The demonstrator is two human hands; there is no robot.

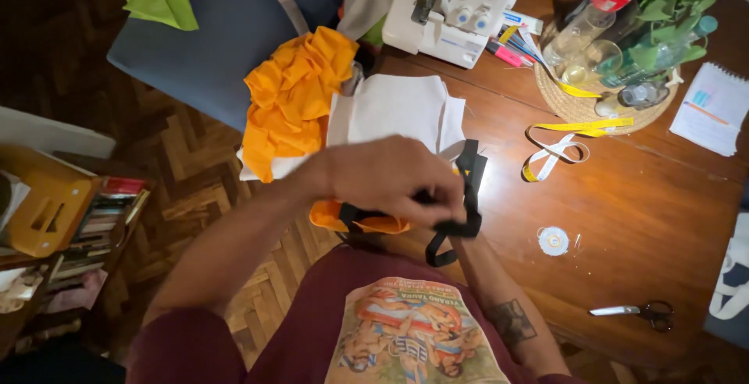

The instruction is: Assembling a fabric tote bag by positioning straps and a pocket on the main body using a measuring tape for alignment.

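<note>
My left hand is raised in front of my chest, fingers pinched on a black strap that loops down and back up. The strap joins an orange fabric piece hanging just below the hand. My right hand is hidden behind the left hand and the strap; only its tattooed forearm shows, rising from the lower right towards the strap. Whether it grips the strap I cannot tell.
Orange cloth and white fabric pieces lie at the wooden table's left edge. A white sewing machine stands behind. Yellow tape measure, thread bobbin, scissors, a notepad and a wicker tray with bottles lie right.
</note>
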